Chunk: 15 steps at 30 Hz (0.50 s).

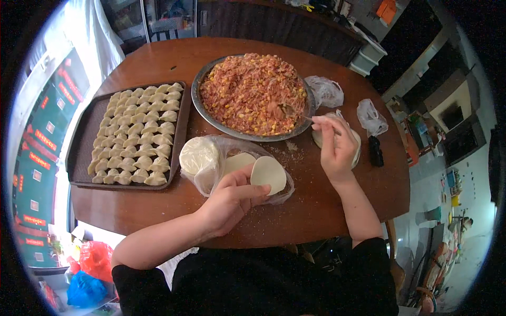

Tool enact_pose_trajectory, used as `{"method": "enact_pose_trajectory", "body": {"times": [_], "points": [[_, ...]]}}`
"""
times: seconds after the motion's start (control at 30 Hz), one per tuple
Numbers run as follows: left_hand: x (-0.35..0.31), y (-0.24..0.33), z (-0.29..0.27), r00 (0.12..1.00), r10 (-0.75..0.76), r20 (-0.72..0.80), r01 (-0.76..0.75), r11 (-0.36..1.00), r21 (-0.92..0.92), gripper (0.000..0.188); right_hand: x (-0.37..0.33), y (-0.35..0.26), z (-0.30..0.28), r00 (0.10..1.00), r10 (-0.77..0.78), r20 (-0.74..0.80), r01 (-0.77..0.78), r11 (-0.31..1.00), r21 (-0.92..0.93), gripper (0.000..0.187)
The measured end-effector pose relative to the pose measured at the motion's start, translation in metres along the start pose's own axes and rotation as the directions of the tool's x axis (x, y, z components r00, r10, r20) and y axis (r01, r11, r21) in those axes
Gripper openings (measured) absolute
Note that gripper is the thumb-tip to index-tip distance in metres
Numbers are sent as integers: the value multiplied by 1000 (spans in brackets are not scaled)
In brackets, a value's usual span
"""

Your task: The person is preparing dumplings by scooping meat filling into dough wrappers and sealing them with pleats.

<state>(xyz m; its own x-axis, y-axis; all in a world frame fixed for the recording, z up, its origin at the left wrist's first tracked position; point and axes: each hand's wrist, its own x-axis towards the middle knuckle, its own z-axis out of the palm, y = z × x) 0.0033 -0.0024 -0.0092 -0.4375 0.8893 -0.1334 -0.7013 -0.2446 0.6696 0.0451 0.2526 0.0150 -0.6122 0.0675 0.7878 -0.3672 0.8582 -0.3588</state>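
We find the left hand (234, 196) pinching a wrapper (269, 175), the right hand (337, 145) gripping a spoon (288, 110) (tip in filling (247, 87)).

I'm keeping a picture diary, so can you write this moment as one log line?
left hand: holds round wrapper | right hand: holds spoon in filling | tray: rows of dumplings
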Motion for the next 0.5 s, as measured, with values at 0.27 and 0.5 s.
{"method": "enact_pose_trajectory", "body": {"times": [0.27,0.5], "points": [[2,-3,-2,1000,1,-14,-1,1000,8,39,5,13,0,993,-114,-24,112,991,-72,16],[1,-2,0,1000,-3,-24,3,1000,6,39,0,-16,10,998,-60,37,62,995,-74,15]]}}
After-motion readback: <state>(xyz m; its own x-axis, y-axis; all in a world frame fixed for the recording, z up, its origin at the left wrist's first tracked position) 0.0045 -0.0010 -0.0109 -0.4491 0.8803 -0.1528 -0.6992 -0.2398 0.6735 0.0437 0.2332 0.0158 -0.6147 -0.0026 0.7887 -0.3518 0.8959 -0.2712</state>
